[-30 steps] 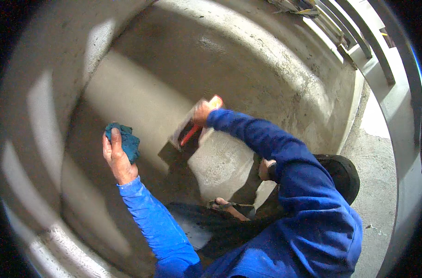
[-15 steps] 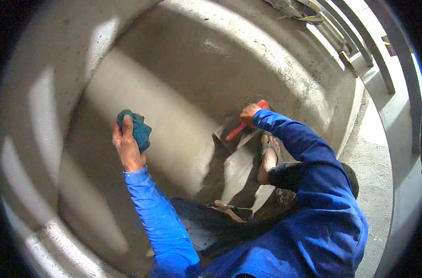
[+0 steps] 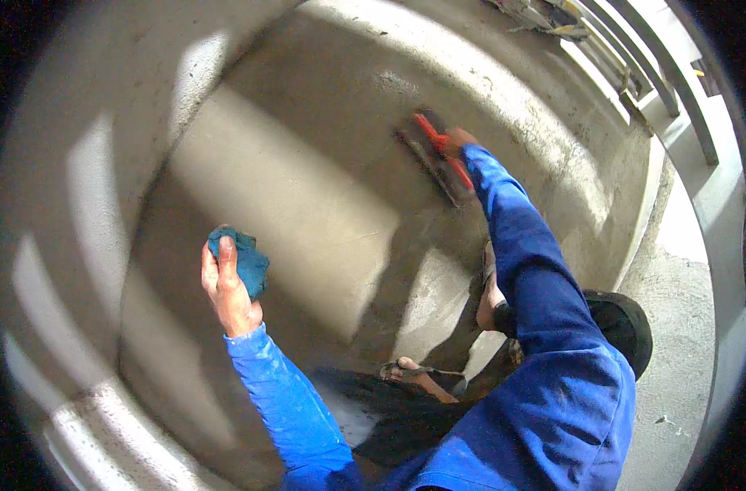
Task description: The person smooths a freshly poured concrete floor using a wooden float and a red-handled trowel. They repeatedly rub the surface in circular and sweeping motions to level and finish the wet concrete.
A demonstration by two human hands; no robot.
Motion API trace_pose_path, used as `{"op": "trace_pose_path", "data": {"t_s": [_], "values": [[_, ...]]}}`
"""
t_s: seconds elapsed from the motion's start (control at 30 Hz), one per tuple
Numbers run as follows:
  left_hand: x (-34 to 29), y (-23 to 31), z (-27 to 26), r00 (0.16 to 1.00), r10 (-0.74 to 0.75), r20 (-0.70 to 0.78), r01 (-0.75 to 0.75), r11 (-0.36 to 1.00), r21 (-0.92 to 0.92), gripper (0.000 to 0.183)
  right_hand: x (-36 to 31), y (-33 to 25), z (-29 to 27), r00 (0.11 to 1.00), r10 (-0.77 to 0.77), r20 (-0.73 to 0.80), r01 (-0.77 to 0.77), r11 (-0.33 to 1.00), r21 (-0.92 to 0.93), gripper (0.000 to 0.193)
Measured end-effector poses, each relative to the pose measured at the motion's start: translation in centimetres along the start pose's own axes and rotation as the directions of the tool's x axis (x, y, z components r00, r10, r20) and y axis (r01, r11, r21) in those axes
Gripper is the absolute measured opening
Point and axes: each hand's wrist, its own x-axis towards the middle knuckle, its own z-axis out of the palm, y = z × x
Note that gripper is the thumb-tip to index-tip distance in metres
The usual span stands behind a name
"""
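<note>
A crumpled blue-green sponge (image 3: 248,266) is gripped in my left hand (image 3: 230,292), thumb across its top, held up over the grey floor. My right hand (image 3: 456,145) is wrapped round the red handle of a plastering trowel (image 3: 429,155), slightly smeared by motion. The trowel's flat blade lies against, or just over, the smooth grey cement floor (image 3: 307,188), ahead of my feet; I cannot tell if it touches. Blue sleeves cover both my arms.
My sandalled feet (image 3: 407,370) stand on the cement, just below the trowel. A rough wall (image 3: 86,164) rises at the left. White railing bars (image 3: 684,90) stand at the right, with debris (image 3: 545,18) near the far end. Bands of sunlight cross the floor.
My right hand has pushed the trowel forward, away from my feet, and turned its blade. The left hand still holds the sponge and sits slightly lower in view.
</note>
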Motion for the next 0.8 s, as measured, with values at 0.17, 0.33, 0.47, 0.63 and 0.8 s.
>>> {"op": "trace_pose_path", "data": {"t_s": [0.17,0.33,0.47,0.63,0.8], "values": [[-0.2,-0.1,-0.7,1.0,-0.014,-0.001,0.014,1.0,-0.022,0.041,-6.6,-17.1,3.6,0.874,-0.423,0.24,0.477,0.839,-0.26,0.028],[0.4,-0.1,-0.1,1.0,0.009,0.021,-0.008,0.997,-0.078,0.04,-18.9,-19.1,13.0,0.67,-0.606,0.428,0.742,0.56,-0.37,0.022],[0.8,-0.5,0.2,0.998,0.065,0.023,-0.062,0.994,-0.092,0.041,-23.8,-14.0,17.8,0.542,-0.602,0.586,0.84,0.382,-0.384,0.02],[0.6,-0.5,-0.1,0.996,0.079,0.037,-0.074,0.99,-0.122,0.039,-24.0,-11.7,18.1,0.841,-0.537,0.056,0.54,0.832,-0.124,0.018],[0.8,-0.5,0.7,0.999,0.043,0.028,-0.04,0.994,-0.097,0.036,-23.9,-15.8,19.1,0.871,-0.483,0.091,0.442,0.851,0.284,0.023]]}}
